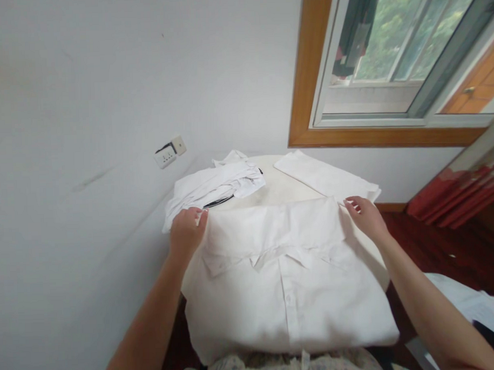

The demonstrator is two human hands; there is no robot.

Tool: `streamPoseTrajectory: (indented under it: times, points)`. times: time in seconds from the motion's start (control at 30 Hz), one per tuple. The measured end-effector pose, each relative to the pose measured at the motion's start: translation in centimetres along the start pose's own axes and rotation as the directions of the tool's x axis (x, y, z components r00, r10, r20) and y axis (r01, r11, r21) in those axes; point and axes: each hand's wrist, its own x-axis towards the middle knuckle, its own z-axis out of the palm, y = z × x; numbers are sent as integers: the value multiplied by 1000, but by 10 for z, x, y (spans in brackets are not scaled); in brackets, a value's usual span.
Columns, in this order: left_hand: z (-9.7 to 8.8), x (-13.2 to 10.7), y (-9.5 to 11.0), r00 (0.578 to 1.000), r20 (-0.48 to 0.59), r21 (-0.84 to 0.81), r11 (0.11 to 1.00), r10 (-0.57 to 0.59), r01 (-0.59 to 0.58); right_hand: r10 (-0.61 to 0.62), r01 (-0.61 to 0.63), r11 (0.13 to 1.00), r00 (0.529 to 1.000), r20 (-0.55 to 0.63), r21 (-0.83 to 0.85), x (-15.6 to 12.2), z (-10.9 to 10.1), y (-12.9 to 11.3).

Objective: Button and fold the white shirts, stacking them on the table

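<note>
A white button-up shirt (243, 298) lies spread across the near part of the round table, its lower edge hanging over the front. Its far part forms a flat folded band, with creased, pointed flaps along the band's near edge. A button placket runs down the middle toward me. My left hand (187, 230) pinches the far left corner of the shirt. At the far right corner, my right hand (366, 217) has thumb and fingers closed on the fabric. Between the two hands the far edge looks nearly straight.
Beyond my left hand is a loose pile of white clothes (214, 186) with a dark strip under it. A folded white cloth (323, 174) lies at the table's (277, 186) far right. The wall and socket (165, 156) are close on the left; more white fabric (470, 301) is low right.
</note>
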Motion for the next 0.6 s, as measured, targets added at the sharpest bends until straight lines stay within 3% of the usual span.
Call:
streamPoseTrajectory:
  times: [0.07, 0.17, 0.3, 0.43, 0.6]
  points:
    - [8, 8, -4, 967, 186, 31, 985, -173, 170, 119, -117, 993, 988, 99, -29, 13, 5, 1]
    - [17, 16, 2, 865, 412, 93, 958, -285, 271, 206, -191, 978, 953, 224, -87, 32, 16, -7]
    - [24, 25, 15, 835, 436, 113, 941, -335, 319, 312, -276, 945, 922, 228, -175, 53, 31, -15]
    - [32, 33, 15, 818, 458, 88, 933, -349, 348, 334, -286, 933, 916, 224, -220, 61, 39, -14]
    - [49, 40, 6, 809, 524, 14, 953, -264, 302, 329, -285, 932, 924, 196, -224, 56, 45, -14]
